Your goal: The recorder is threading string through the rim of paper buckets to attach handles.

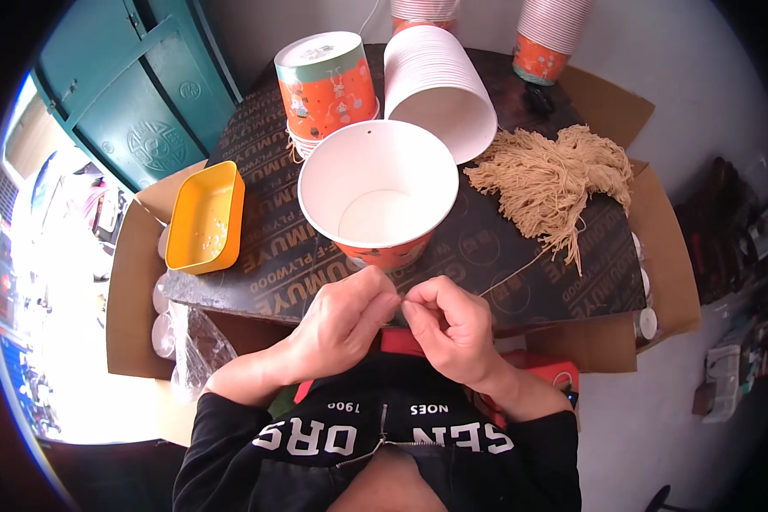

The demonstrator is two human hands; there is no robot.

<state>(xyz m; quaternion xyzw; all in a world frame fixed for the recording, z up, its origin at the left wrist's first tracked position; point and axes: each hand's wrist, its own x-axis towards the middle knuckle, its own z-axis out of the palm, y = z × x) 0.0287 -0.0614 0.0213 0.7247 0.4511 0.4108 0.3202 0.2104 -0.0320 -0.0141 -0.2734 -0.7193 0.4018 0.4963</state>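
My left hand and my right hand meet at the near edge of the table, fingertips almost touching. Both are closed in a pinch. A thin tan string runs from my right hand toward a heap of tan strings. Whatever my left fingers pinch is too small to make out. Just beyond my hands stands a paper bucket, upright, white inside and orange outside, with a small dark hole near its far rim.
Behind the bucket, an upside-down stack of orange paper buckets stands beside a white nested stack lying on its side. A yellow tray sits at the left of the dark table. Open cardboard boxes flank it. Another stack stands far right.
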